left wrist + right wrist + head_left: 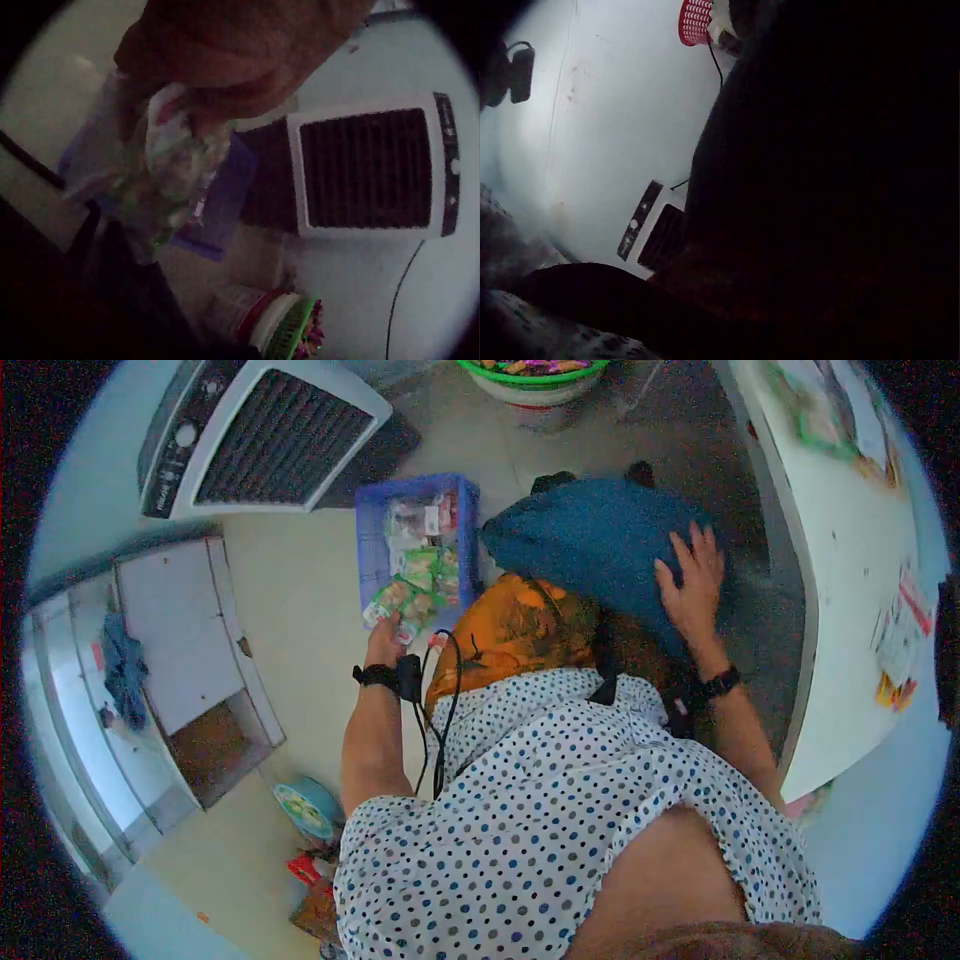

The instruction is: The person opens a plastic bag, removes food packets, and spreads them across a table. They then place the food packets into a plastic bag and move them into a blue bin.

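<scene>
In the head view my left hand (383, 643) grips clear plastic packets (403, 600) with green and white printing, over the near end of a blue-purple plastic crate (370, 540). More green and clear packets (430, 565) lie in the crate. The left wrist view shows fingers curled round the top of a packet (169, 142) with a red and white label. My right hand (695, 585) rests with fingers spread on a large, dark blue, bag-like fabric bundle (600, 530). The right wrist view is mostly dark, and the hand is hidden there.
A white air cooler (290, 440) stands beyond the crate. At the top is a green-rimmed basket (535, 375). A white table (860, 610) runs along the right, with packets (905, 630) on it. A cabinet (185, 650) and light blue basin (305, 807) are at left.
</scene>
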The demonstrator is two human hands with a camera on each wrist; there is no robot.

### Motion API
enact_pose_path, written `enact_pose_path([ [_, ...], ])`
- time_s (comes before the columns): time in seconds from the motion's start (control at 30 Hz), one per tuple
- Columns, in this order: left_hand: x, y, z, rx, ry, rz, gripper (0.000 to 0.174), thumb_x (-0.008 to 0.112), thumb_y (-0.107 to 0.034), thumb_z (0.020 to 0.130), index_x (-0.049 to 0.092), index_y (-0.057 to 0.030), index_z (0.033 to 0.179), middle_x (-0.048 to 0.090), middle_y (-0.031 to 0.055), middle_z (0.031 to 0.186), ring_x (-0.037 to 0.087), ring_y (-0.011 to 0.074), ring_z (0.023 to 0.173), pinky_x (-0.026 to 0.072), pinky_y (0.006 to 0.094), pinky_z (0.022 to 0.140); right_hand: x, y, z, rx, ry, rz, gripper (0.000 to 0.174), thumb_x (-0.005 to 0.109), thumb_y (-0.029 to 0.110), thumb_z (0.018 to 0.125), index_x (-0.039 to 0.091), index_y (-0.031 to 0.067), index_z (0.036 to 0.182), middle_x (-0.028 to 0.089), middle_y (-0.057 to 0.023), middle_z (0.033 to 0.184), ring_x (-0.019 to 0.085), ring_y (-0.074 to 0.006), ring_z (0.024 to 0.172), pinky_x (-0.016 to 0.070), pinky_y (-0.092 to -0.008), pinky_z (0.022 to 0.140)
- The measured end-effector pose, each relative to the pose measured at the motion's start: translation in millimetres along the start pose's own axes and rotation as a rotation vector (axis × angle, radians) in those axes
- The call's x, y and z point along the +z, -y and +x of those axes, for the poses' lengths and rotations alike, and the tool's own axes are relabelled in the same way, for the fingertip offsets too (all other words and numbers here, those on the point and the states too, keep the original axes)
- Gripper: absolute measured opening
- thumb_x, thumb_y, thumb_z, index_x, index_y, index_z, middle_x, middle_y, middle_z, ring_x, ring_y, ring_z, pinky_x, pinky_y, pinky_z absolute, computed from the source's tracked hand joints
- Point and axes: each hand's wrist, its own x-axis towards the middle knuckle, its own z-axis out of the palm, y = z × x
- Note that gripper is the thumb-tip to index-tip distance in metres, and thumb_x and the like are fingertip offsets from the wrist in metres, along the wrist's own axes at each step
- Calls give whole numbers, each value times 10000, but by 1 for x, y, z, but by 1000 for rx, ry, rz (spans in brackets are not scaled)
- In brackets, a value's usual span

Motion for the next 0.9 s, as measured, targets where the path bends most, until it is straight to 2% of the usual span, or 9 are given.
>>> enact_pose_path([
  [0.03, 2, 18, 7, 67, -1, 201, 338, 630, -58, 761, 594, -53, 1097, 636, 153, 878, 640, 284, 790, 483, 388, 603, -4, 0, -1, -15, -20, 33, 474, 633, 291, 832, 550, 90, 1253, 354, -162, 1452, 252, -366, 1374, 175, -527, 1116],
  [0.17, 33, 132, 74, 230, 21, 18, 511, 635, -21, 673, 574, -88, 1177, 632, 211, 933, 624, 378, 893, 488, 436, 722, -29, 16, -29, -31, -15, 105, 456, 643, 207, 818, 553, 82, 1247, 364, -161, 1448, 262, -374, 1371, 196, -507, 1119],
  [0.3, 41, 104, 65, 203, -38, 201, 556, 662, 1, 618, 560, -67, 1161, 628, 217, 978, 608, 402, 915, 496, 434, 765, -53, -9, -53, 28, 4, 216, 436, 602, 146, 829, 546, 68, 1254, 359, -158, 1453, 258, -363, 1377, 190, -490, 1129],
  [0.43, 57, 127, 61, 76, -178, -246, 495, 642, 28, 673, 545, -27, 1156, 638, 158, 976, 625, 344, 853, 501, 414, 738, -80, -14, -52, -34, 6, 207, 402, 551, 127, 864, 545, 40, 1257, 379, -168, 1442, 282, -356, 1371, 205, -472, 1123],
  [0.53, 47, 67, 16, -85, -118, -563, 419, 626, -30, 767, 521, -16, 1173, 621, 101, 930, 598, 275, 808, 499, 404, 724, -96, -17, -60, 10, 16, 268, 390, 517, 140, 888, 535, 30, 1262, 379, -178, 1441, 294, -352, 1367, 206, -471, 1120],
  [0.67, 69, 37, -4, -38, -113, -1183, 451, 644, -294, 865, 489, -29, 1195, 549, 73, 921, 522, 211, 813, 496, 403, 709, -119, -25, -56, -20, 77, 273, 410, 505, 112, 870, 519, 47, 1275, 327, -164, 1473, 233, -355, 1392, 170, -479, 1136],
  [0.73, 79, 43, -6, -232, -120, -1348, 488, 607, -382, 892, 482, -41, 1219, 553, 89, 933, 531, 211, 845, 505, 392, 721, -123, -38, -66, -29, 71, 254, 403, 487, 167, 892, 508, 34, 1272, 341, -178, 1462, 260, -355, 1381, 183, -478, 1128],
  [0.8, 87, 61, -8, -570, -115, -1209, 482, 528, -405, 929, 482, -54, 1256, 599, 121, 966, 587, 228, 907, 524, 367, 753, -130, -48, -92, -7, 75, 246, 412, 491, 173, 892, 498, 35, 1280, 341, -183, 1461, 259, -358, 1380, 179, -482, 1128],
  [0.9, 105, 64, -44, -356, -113, -669, 455, 530, -342, 925, 472, -50, 1269, 594, 136, 1009, 577, 243, 957, 506, 388, 812, -165, -68, -141, 12, 107, 240, 430, 509, 136, 873, 489, 47, 1293, 334, -181, 1463, 234, -364, 1388, 164, -486, 1133],
])
